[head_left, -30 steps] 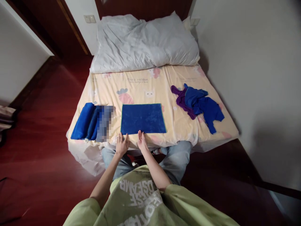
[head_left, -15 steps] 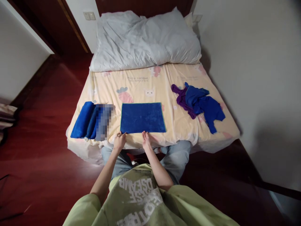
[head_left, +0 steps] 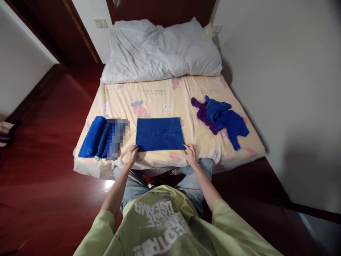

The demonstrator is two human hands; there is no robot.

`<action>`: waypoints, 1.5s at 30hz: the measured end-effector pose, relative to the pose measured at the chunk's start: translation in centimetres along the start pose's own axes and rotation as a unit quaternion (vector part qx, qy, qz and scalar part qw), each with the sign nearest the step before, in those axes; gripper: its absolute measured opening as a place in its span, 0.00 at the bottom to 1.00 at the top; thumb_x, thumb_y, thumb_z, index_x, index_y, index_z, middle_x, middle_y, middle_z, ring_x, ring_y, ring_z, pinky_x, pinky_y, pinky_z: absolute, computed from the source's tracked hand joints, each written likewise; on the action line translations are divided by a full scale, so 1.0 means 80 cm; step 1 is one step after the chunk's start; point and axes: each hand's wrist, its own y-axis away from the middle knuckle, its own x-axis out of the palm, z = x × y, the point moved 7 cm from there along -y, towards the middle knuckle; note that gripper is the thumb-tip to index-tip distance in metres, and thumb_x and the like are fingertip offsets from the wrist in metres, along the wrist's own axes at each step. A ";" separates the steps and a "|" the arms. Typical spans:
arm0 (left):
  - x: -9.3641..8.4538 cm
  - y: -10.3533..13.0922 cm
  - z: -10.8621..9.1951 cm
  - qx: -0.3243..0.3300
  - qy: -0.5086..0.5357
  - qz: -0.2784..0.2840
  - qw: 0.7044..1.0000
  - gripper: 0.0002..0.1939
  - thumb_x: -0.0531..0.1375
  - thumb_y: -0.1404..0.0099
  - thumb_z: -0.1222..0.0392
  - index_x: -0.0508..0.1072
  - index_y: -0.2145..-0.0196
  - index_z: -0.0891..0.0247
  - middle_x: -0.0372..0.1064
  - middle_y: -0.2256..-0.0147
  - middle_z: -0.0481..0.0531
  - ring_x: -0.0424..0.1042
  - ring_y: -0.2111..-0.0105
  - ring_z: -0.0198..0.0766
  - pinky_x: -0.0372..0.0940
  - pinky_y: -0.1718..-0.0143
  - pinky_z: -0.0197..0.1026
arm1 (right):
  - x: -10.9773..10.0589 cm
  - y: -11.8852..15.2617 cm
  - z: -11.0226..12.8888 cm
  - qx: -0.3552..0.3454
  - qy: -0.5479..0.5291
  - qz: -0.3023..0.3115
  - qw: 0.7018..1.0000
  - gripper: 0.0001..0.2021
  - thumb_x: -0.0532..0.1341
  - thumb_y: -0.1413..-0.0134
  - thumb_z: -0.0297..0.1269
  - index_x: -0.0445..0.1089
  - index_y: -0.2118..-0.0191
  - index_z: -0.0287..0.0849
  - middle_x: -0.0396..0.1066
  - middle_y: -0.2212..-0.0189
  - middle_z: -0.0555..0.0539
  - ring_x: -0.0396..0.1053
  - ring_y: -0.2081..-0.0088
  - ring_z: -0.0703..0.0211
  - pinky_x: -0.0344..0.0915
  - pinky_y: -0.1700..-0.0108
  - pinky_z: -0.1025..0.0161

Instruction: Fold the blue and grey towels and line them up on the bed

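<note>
A blue towel (head_left: 160,134) with a thin green edge lies flat as a rectangle near the front of the bed. At its near left corner my left hand (head_left: 131,156) is closed, the fingertips gripping the cloth. My right hand (head_left: 190,154) holds the near right corner between thumb and fingers. To the left of my left hand sit folded blue towels (head_left: 93,137), partly blurred out by pixelation. A crumpled heap of blue cloth (head_left: 222,113) with a purple cloth (head_left: 209,122) lies to the right.
The bed (head_left: 157,103) wears a cream printed sheet. A bulky grey-white quilt (head_left: 162,51) is bunched at the headboard (head_left: 162,10). A white wall (head_left: 279,89) runs along the right side, and reddish wooden floor (head_left: 48,149) shows at the left.
My right hand has moved right, from the middle of the towel's near edge to its near right corner. My left hand stays at the left corner. The view has shifted slightly.
</note>
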 end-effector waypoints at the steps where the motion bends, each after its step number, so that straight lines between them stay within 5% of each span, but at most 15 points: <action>1: 0.000 -0.001 0.001 0.007 0.021 -0.001 1.000 0.25 0.49 0.34 0.67 0.78 0.45 0.64 0.70 0.39 0.60 0.67 0.37 0.49 0.65 0.35 0.55 | -0.001 -0.005 0.003 -0.030 0.026 0.033 0.999 0.23 0.57 0.40 0.31 0.75 0.41 0.38 0.69 0.40 0.35 0.66 0.37 0.47 0.61 0.31 0.49; 6: 0.001 -0.005 0.007 0.049 0.094 0.009 0.994 0.25 0.49 0.33 0.62 0.78 0.45 0.65 0.73 0.41 0.59 0.66 0.35 0.47 0.65 0.34 0.57 | 0.006 -0.029 0.014 -0.096 0.059 0.124 0.986 0.30 0.53 0.44 0.21 0.73 0.38 0.41 0.69 0.36 0.43 0.63 0.33 0.52 0.57 0.28 0.46; 11: -0.008 -0.002 0.013 0.059 0.087 0.024 0.994 0.27 0.49 0.37 0.65 0.79 0.46 0.67 0.73 0.41 0.60 0.68 0.36 0.44 0.65 0.34 0.53 | 0.006 -0.036 0.002 -0.082 0.032 0.110 0.990 0.32 0.51 0.48 0.18 0.75 0.40 0.40 0.71 0.38 0.43 0.67 0.35 0.52 0.61 0.29 0.45; 16: -0.020 0.025 0.015 0.084 0.062 0.032 0.994 0.27 0.47 0.34 0.65 0.78 0.44 0.63 0.73 0.41 0.55 0.67 0.36 0.41 0.64 0.33 0.51 | -0.003 -0.014 -0.005 -0.102 0.008 0.123 0.987 0.30 0.51 0.46 0.19 0.76 0.42 0.37 0.71 0.39 0.42 0.67 0.35 0.52 0.62 0.30 0.47; 21: -0.016 0.060 0.013 0.118 0.068 0.009 0.991 0.26 0.46 0.30 0.64 0.77 0.45 0.72 0.74 0.42 0.61 0.69 0.37 0.47 0.65 0.35 0.52 | -0.001 0.019 -0.006 -0.112 0.001 0.143 0.983 0.27 0.51 0.43 0.22 0.77 0.43 0.39 0.72 0.39 0.43 0.68 0.36 0.52 0.63 0.30 0.46; 28: 0.001 0.060 0.024 0.066 0.109 -0.005 0.992 0.28 0.48 0.38 0.67 0.79 0.47 0.64 0.75 0.43 0.56 0.68 0.37 0.42 0.64 0.33 0.53 | 0.002 0.032 0.001 -0.144 -0.007 0.104 0.984 0.23 0.51 0.38 0.25 0.79 0.46 0.40 0.74 0.41 0.42 0.67 0.35 0.52 0.62 0.30 0.44; 36: -0.005 0.048 0.039 0.013 0.191 -0.074 0.979 0.19 0.51 0.34 0.63 0.83 0.58 0.61 0.81 0.52 0.54 0.78 0.47 0.45 0.71 0.40 0.52 | -0.005 0.023 0.000 -0.199 -0.042 0.084 0.975 0.23 0.53 0.44 0.22 0.83 0.53 0.44 0.79 0.49 0.45 0.76 0.44 0.50 0.72 0.38 0.47; 45: -0.015 0.040 0.047 -0.152 0.160 -0.063 0.973 0.16 0.57 0.34 0.57 0.82 0.55 0.60 0.81 0.54 0.53 0.81 0.56 0.46 0.74 0.50 0.43 | 0.002 0.005 -0.037 -0.053 -0.137 0.077 0.986 0.19 0.55 0.43 0.32 0.82 0.52 0.46 0.80 0.50 0.45 0.78 0.47 0.48 0.72 0.40 0.50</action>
